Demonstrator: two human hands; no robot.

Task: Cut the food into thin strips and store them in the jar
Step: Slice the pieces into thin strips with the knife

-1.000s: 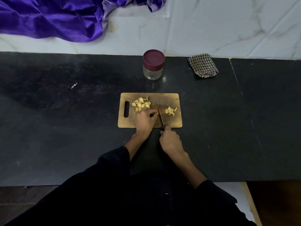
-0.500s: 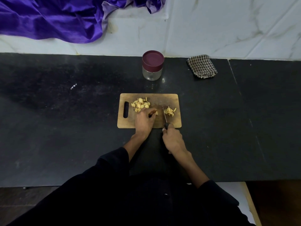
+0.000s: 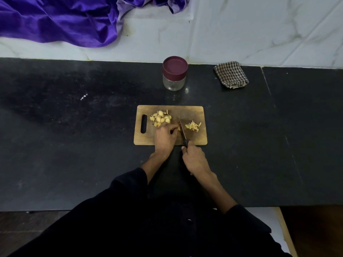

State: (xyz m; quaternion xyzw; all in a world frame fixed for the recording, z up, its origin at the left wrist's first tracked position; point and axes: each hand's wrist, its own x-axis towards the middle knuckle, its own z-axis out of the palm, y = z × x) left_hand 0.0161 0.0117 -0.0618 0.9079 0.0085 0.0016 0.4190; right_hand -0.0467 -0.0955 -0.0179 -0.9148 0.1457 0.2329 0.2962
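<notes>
A wooden cutting board point(image 3: 194, 140) lies on the black counter. A pile of pale yellow food chunks point(image 3: 160, 117) sits on its left half, and a small heap of thin strips point(image 3: 193, 126) on its right. My left hand point(image 3: 165, 138) pins a small piece of food against the board, just below the pile. My right hand point(image 3: 194, 160) grips the handle of a knife point(image 3: 182, 131), whose blade rests on the board right beside the left fingers. A glass jar point(image 3: 174, 74) with a maroon lid stands closed behind the board.
A folded checked cloth point(image 3: 231, 74) lies at the back right by the wall. Purple satin fabric point(image 3: 61, 19) drapes over the white ledge at the back left. A seam in the counter point(image 3: 267, 89) runs right of the cloth.
The knife swung right to the strips half a second ago, then came back left against the piece under my left fingers. The left hand stayed in place.
</notes>
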